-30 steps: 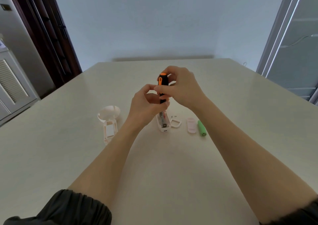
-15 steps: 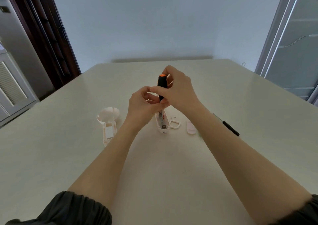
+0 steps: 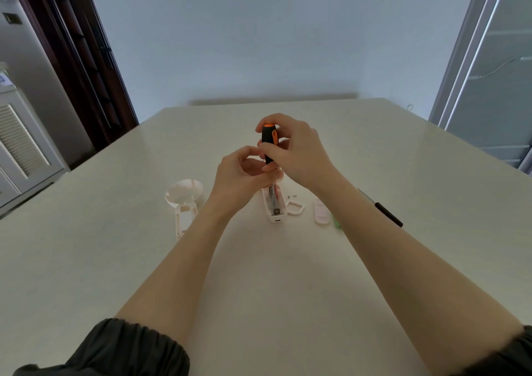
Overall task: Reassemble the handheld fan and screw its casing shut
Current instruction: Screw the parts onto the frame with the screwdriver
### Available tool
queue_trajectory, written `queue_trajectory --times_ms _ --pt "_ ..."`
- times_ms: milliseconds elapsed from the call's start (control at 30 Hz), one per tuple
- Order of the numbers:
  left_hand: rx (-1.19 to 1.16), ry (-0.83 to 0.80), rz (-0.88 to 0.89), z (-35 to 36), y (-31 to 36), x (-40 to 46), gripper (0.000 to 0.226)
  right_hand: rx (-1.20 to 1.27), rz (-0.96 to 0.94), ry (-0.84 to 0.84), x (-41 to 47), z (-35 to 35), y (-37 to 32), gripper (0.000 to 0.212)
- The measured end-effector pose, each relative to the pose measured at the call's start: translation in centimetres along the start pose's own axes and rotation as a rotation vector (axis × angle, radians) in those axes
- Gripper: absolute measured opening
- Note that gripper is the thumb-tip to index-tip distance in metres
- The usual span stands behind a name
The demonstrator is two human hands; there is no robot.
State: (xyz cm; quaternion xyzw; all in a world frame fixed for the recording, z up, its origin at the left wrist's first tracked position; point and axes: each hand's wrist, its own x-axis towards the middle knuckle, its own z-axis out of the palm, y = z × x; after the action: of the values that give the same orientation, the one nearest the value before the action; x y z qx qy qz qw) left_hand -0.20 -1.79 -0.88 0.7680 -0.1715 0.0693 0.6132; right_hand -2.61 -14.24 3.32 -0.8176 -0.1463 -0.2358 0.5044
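Observation:
A black and orange screwdriver (image 3: 269, 142) stands upright over the open white fan handle (image 3: 275, 207), its shaft reaching down into the casing. My right hand (image 3: 299, 151) grips the screwdriver handle from the right. My left hand (image 3: 241, 178) pinches the lower shaft just above the casing and hides the handle's far end. The other casing half with the round fan head (image 3: 184, 194) lies to the left on the table.
A white clip piece (image 3: 296, 207), two tiny screws (image 3: 291, 196), a pale cover plate (image 3: 321, 216) and a green battery (image 3: 336, 223), mostly behind my right forearm, lie right of the handle. A second thin black screwdriver (image 3: 387, 214) lies farther right on the beige table (image 3: 115, 246).
The screwdriver handle has turned in my right hand, showing more orange. My right forearm now covers most of the green battery, and the thin black screwdriver has come into view.

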Motion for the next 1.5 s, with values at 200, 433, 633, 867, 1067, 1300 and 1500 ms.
queue_trajectory --times_ms 200,433,633,867,1067,1300,1500 --pt "0.322 -0.148 0.051 -1.3 -0.9 0.1 0.036 0.042 0.009 0.004 0.0 0.0 0.5 0.021" --pt "0.408 -0.118 -0.012 -1.0 -1.6 0.3 0.029 0.058 0.0 0.001 0.1 0.0 0.9 0.021" --pt "0.383 -0.09 -0.047 -0.6 -1.9 0.3 0.014 0.06 -0.02 0.002 0.0 0.2 0.9 0.022" --pt "0.357 -0.052 -0.12 -0.2 -2.1 0.1 0.011 -0.019 -0.065 0.102 -0.2 0.8 1.0 0.021" --pt "0.257 -0.035 -0.209 0.0 -2.0 0.1 0.013 -0.012 -0.043 0.167 -0.4 1.4 1.0 0.019" --pt "0.214 -0.05 -0.235 0.0 -2.3 0.2 0.02 0.026 -0.001 0.221 -0.5 1.4 1.0 0.019" --pt "0.238 -0.037 -0.217 0.1 -2.5 0.4 0.021 0.078 0.036 0.249 -0.8 1.2 1.2 0.02"
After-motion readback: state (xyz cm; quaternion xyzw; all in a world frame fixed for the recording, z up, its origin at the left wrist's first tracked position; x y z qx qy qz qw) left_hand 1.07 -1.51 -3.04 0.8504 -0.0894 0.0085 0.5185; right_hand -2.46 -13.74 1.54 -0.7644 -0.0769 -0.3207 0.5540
